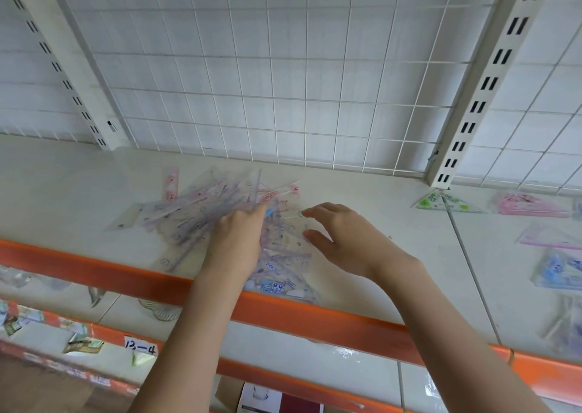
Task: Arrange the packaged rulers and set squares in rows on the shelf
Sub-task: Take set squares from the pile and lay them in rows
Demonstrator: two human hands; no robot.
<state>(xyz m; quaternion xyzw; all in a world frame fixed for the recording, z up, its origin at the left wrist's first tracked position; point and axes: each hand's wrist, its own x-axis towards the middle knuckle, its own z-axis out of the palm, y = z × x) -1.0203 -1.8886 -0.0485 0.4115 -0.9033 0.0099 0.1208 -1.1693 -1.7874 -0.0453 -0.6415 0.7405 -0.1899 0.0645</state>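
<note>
A loose heap of clear packaged rulers and set squares [195,214] lies on the white shelf [63,185], spreading from mid-shelf to its front edge. My left hand [239,239] grips a fan of several packs and lifts them off the heap. My right hand [340,239] hovers just right of it, fingers relaxed and spread over a clear pack [293,245], holding nothing. More packs lie flat at the right: a green set square [447,201], a pink one [532,204], another pink one [554,239] and a blue one [560,271].
A white wire grid [283,81] backs the shelf, with slotted uprights at left [63,78] and right [485,97]. An orange strip [94,267] edges the shelf front. Lower shelves hold small items and a label "13-4" [140,345].
</note>
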